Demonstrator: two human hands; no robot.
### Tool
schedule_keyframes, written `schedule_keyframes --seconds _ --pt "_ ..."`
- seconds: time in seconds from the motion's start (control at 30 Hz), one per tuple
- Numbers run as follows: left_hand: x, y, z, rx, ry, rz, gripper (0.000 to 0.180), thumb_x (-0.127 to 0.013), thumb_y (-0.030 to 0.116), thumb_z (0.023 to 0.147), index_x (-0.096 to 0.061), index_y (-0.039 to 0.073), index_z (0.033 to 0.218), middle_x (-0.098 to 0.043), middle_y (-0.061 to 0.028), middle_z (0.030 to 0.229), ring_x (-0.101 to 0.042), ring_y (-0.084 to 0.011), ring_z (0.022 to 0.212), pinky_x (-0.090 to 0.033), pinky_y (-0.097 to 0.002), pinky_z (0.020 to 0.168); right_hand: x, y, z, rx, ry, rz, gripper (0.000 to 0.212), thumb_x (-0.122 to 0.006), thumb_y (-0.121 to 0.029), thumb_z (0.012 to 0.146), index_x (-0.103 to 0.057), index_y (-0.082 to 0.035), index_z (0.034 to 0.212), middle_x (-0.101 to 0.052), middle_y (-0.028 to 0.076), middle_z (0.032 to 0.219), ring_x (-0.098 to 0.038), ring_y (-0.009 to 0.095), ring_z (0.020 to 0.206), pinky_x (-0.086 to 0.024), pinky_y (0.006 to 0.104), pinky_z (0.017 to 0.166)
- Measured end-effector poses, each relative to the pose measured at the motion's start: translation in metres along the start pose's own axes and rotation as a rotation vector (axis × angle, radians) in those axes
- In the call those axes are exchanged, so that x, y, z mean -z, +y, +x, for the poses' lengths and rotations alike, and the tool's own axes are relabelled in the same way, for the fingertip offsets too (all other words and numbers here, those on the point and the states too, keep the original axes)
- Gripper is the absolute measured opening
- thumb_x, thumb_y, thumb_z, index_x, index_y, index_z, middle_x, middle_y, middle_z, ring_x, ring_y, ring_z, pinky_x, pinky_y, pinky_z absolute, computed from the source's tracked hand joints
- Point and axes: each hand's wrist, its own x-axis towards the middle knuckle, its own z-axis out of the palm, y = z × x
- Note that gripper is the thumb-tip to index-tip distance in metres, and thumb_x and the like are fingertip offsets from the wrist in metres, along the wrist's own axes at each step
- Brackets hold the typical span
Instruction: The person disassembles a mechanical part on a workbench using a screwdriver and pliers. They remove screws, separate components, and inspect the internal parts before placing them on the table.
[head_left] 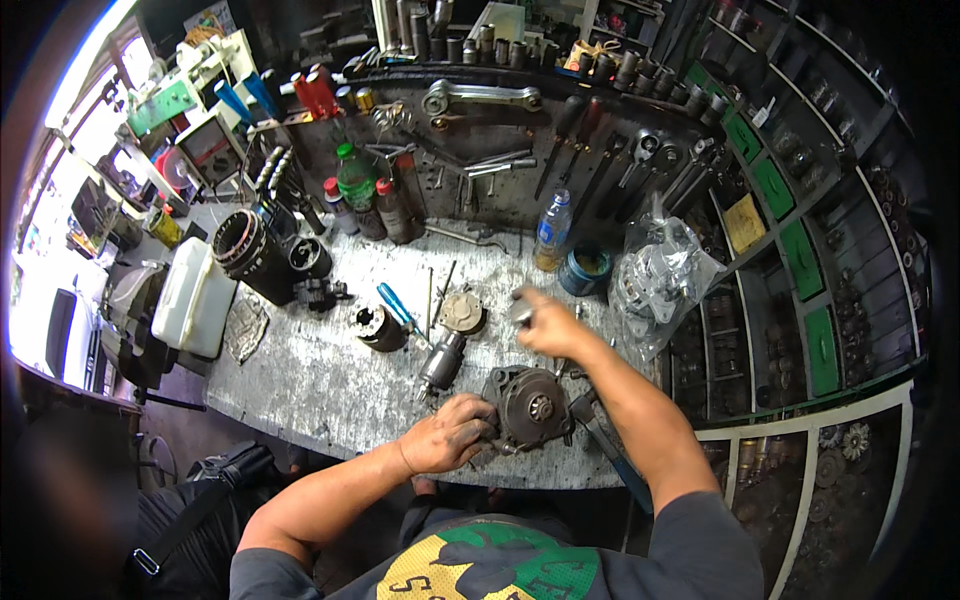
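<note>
A round, greasy metal housing (535, 408) with a small toothed gear at its centre lies near the bench's front edge. My left hand (450, 435) is closed on its left side, fingers curled against the rim. Beyond the housing, my right hand (550, 326) is raised over the bench, gripping a small grey metal piece (522, 309) whose exact kind I cannot make out. Left of the housing lies a dark cylindrical part with a shaft (442, 362). Behind that are a round metal cap (461, 312), a hollow cylinder (376, 328) and a blue-handled screwdriver (398, 305).
A clear plastic bottle (551, 232), a blue tin (586, 270) and a plastic bag of metal parts (655, 275) stand back right. A black canister (250, 252) and spray cans (395, 210) stand back left. A long tool with a blue end (622, 462) overhangs the front edge.
</note>
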Motion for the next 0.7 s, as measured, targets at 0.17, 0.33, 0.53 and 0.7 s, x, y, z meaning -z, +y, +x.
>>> schedule_keyframes --seconds 0.17,0.33,0.53,0.7 --pt "-0.001 -0.002 -0.001 -0.012 0.009 -0.023 0.036 -0.086 0.009 0.082 -0.069 0.000 0.113 -0.061 -0.0191 0.133 -0.061 -0.0439 0.126 -0.054 -0.0505 0.107 0.053 -0.081 -0.137 0.401 0.619 1.159 0.044 -0.073 -0.019 0.092 -0.059 -0.007 0.132 -0.068 0.010 0.102 -0.068 0.026 0.090 -0.061 0.0475 0.087" --pt "0.002 -0.001 0.001 -0.014 0.021 -0.063 0.031 -0.084 0.008 0.087 -0.068 0.001 0.113 -0.060 -0.0204 0.130 -0.060 -0.0444 0.124 -0.053 -0.0525 0.106 -0.011 -0.161 -0.210 0.690 0.712 1.282 0.051 -0.077 -0.043 0.098 -0.055 -0.001 0.120 -0.067 0.017 0.089 -0.070 0.031 0.084 -0.060 0.0519 0.081" --pt "0.004 0.000 0.006 -0.070 0.018 -0.033 0.033 -0.083 0.006 0.085 -0.067 0.000 0.113 -0.060 -0.0207 0.129 -0.061 -0.0441 0.121 -0.052 -0.0520 0.105 -0.052 -0.171 -0.204 0.613 0.835 1.136 0.046 -0.079 -0.038 0.100 -0.055 -0.003 0.118 -0.066 0.014 0.090 -0.069 0.027 0.085 -0.061 0.0498 0.084" --pt "0.001 -0.001 0.001 -0.049 0.020 -0.030 0.035 -0.084 0.007 0.086 -0.067 0.001 0.116 -0.060 -0.0210 0.130 -0.060 -0.0446 0.123 -0.052 -0.0534 0.107 -0.069 -0.193 -0.195 0.464 1.157 1.037 0.051 -0.082 -0.032 0.098 -0.053 -0.002 0.127 -0.066 0.013 0.101 -0.068 0.024 0.092 -0.061 0.0492 0.096"
